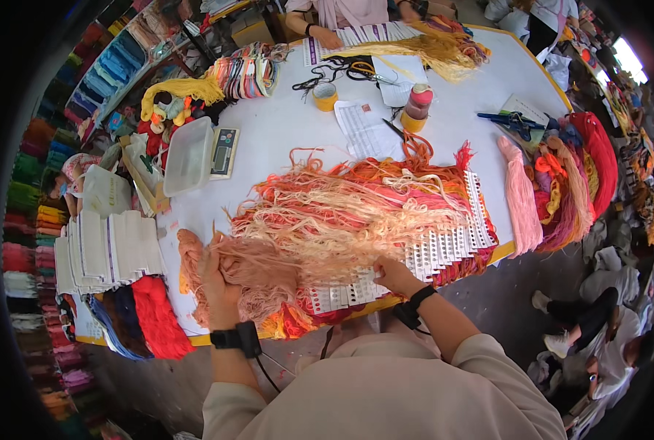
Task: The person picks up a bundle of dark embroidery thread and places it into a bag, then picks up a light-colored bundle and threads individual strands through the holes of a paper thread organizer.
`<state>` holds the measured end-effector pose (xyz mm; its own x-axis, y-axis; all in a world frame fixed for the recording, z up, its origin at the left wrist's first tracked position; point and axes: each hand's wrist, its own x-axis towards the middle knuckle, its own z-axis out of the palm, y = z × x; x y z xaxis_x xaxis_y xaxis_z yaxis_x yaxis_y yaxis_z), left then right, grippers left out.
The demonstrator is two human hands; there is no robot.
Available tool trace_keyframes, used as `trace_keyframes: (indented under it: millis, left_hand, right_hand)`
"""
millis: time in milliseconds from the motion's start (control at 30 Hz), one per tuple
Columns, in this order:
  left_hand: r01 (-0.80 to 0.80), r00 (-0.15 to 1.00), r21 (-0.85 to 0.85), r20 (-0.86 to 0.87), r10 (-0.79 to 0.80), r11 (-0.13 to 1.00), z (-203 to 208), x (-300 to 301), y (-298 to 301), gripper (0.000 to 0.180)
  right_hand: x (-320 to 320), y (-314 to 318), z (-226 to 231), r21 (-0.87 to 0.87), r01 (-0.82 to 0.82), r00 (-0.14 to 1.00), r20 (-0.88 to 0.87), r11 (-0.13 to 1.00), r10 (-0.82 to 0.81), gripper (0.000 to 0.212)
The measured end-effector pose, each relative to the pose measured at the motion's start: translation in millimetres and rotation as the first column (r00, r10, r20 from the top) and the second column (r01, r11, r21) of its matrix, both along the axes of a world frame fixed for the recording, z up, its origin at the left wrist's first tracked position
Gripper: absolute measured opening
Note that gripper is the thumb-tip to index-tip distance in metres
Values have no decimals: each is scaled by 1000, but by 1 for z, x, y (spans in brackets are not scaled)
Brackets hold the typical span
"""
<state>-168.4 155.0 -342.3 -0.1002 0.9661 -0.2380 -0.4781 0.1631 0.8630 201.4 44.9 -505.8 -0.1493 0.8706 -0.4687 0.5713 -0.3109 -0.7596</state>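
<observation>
My left hand [221, 286] is closed round a bundle of dusty-pink yarn [261, 268] at the table's near left edge. My right hand [397, 277] has its fingers drawn together above a row of white punched cards [444, 253]; what they grip, if anything, is too small to make out. Loose cream, peach, pink and orange strands [342, 205] lie in a thick layer across the cards and hide much of them. Red and orange yarn [294, 323] hangs from the near edge below the cards.
White card stacks [111, 249] and a red hank [155, 315] lie left, near a clear plastic box [189, 158] and a scale [224, 152]. Thread cones [418, 106] stand farther back. Coloured hanks [561, 183] lie right. Across the table, a person's hand [327, 37] touches yellow yarn and cards.
</observation>
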Motion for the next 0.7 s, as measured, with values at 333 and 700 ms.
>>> trace_keyframes:
  millis: [333, 700]
  left_hand:
    - [490, 868, -112, -22, -496, 864, 10, 92, -47, 32]
    - [664, 695, -28, 392, -603, 747, 27, 174, -65, 50]
  right_hand:
    - [-15, 11, 74, 148, 206, 965, -193, 967, -177, 25]
    - [-35, 15, 188, 145, 338, 795, -573, 930, -199, 10]
